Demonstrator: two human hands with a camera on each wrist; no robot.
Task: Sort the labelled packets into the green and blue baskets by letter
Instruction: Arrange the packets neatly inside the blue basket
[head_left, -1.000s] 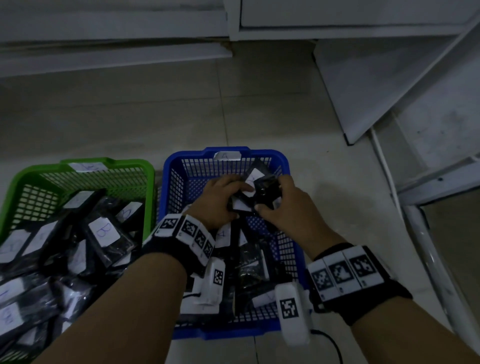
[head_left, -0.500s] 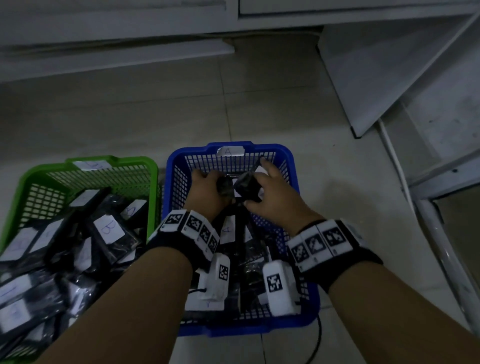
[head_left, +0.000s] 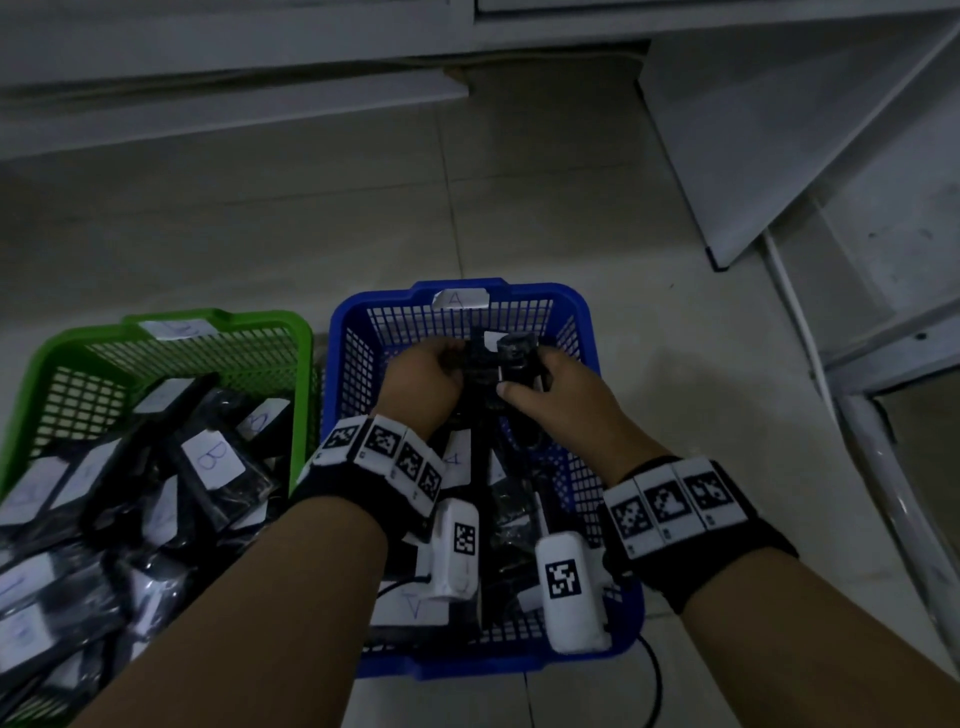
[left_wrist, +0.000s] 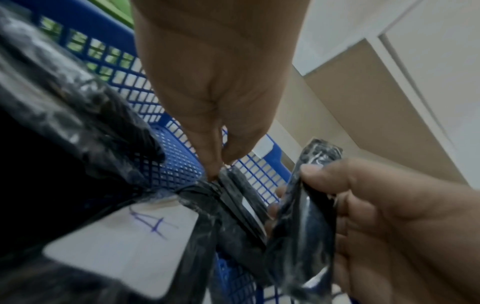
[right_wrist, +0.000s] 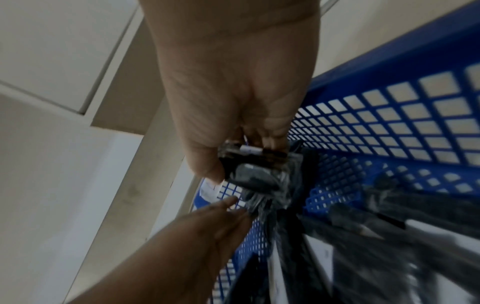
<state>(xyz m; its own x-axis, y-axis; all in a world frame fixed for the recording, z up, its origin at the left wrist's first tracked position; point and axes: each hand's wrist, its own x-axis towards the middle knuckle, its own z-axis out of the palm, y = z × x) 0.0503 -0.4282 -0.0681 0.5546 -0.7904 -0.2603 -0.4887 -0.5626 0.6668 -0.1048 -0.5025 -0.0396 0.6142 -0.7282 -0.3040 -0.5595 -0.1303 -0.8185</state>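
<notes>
- Nearest, on both forearms: black wrist bands (head_left: 384, 452) w/ marker squares. White wrist cams (head_left: 457, 545) below them, over the near half of the blue basket (head_left: 540, 292).
- Under the forearms, inside that basket: loose pile of black pkts. A-label pkt (left_wrist: 124, 226) lying flat, label up, close under the left wrist.
- Just beside it on the left: green basket (head_left: 260, 318), heaped w/ black pkts. B-label pkt (head_left: 213, 460) on top, label up.
- Left hand (head_left: 418, 387): thumb + forefinger tips pressed together on the top edge of the second pkt (left_wrist: 233, 185), which stands on edge in the pile toward the far wall. Other fingers too blurred to tell.
- Right hand (head_left: 563, 400): curled round the held pkt (head_left: 517, 358), thumb on the near face, fingers behind. Pkt upright, lifted above the pile, within the blue basket's outline near its far wall. Strip of white label showing at the top; letter not readable.
- Hands close together, the two pkts just beside each other. Touching or apart: can't tell.
- Farther: white A tag (head_left: 460, 299) on the blue basket's far rim.
- Beyond: pale tiled floor (head_left: 311, 218), then white boards (head_left: 779, 130) along the far edge and right side.
</notes>
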